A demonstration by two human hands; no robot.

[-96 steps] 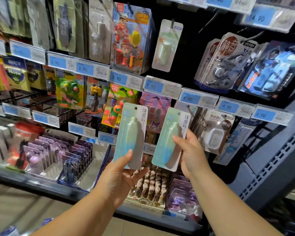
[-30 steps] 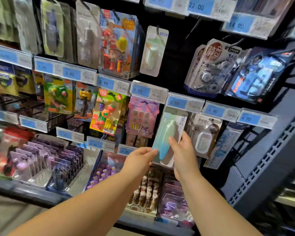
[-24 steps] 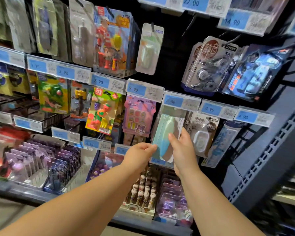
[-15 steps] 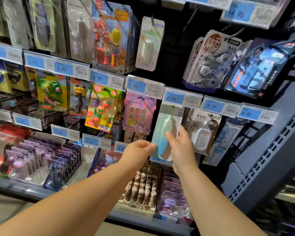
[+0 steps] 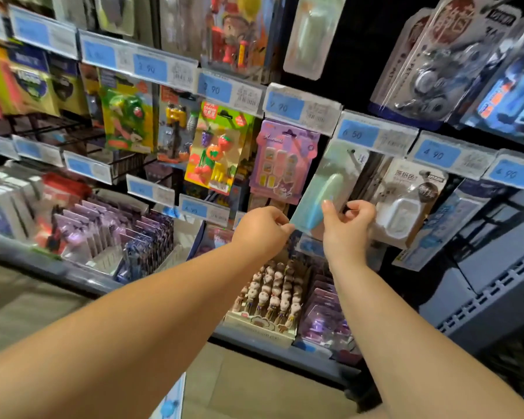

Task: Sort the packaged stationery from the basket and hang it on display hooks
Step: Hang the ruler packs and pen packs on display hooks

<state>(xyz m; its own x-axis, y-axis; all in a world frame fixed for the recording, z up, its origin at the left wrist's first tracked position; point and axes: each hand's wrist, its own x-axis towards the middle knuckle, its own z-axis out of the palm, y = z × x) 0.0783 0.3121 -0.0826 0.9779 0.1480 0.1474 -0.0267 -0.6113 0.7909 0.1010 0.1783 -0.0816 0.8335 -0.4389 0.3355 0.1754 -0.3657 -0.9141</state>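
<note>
Both hands are raised to the hanging display. The green-blue blister pack (image 5: 322, 189) is tilted, with its top to the right and its bottom to the left, just below the price label (image 5: 357, 135) that reads 6.50. The left hand (image 5: 262, 229) pinches the lower left corner of the pack between its fingertips. The right hand (image 5: 348, 228) grasps the lower right part: the thumb presses on the front, and the curled fingers (image 5: 360, 211) are behind the card. The dark tip of a display hook (image 5: 351, 152) shows at the top of the card (whether the hole is already over it, I cannot tell). A purple pack (image 5: 285, 161) hangs just to the left. A white correction tape pack (image 5: 406, 204) hangs just to the right, partly behind the right hand.
</note>
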